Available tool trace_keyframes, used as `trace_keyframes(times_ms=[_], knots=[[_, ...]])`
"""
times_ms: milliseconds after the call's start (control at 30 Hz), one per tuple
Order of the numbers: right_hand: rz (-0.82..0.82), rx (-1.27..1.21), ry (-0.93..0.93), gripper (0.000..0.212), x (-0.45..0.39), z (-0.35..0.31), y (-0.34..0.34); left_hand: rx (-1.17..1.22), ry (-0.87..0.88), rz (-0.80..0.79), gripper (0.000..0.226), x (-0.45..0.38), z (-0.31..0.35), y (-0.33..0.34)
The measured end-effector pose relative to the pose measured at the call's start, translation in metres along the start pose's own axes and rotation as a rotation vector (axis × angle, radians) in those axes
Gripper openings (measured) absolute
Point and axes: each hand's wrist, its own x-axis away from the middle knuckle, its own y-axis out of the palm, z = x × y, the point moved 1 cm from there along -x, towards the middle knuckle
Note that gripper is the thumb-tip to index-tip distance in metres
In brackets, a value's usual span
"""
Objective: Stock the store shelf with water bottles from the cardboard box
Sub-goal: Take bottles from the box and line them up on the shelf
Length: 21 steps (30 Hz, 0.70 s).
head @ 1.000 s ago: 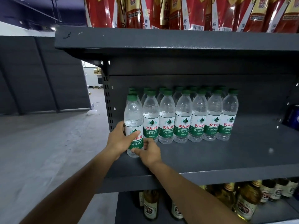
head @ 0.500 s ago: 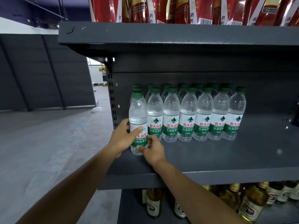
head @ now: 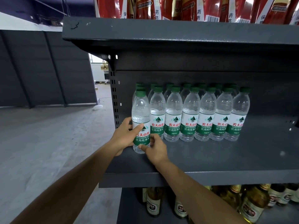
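**Front-row bottle settles in at the shelf's left end**

Your left hand [head: 125, 137] wraps the clear plastic water bottle with the green cap and green-and-white label [head: 141, 120], thumb across the label, fingers curled behind it. Your right hand [head: 156, 148] pinches low at the base, steadying it. And compared with a second ago, the bottle hardly budges: it stays upright on the dark grey metal shelf [head: 210, 157], just in front of the left column, with both hands still on it. So this looks like final squaring-up, label facing out, rather than carrying, and letting go seems close.

The row of matching water bottles [head: 191, 117] stands just beside it, shoulder to shoulder, smooth ribbed plastic catching the light, more green caps behind. The shelf is matte painted steel, with open deck to the right for more stock. The cardboard box isn't in view. Glossy red packets [head: 178, 8] sit above; amber glass bottles [head: 153, 202] below.
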Motion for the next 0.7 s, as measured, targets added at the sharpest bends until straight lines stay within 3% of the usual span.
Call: trace_keyframes(times_ms=[533,700], knots=[[0.016,0.120,-0.077,0.045,0.0043,-0.0050,-0.0017,0.002,-0.007,-0.038,0.019,0.0075,0.0086,-0.0039],[0.017,0.132,-0.091,0.045,0.0058,-0.0065,-0.0005,0.021,-0.005,-0.046,0.021,0.0073,0.0049,-0.0044]])
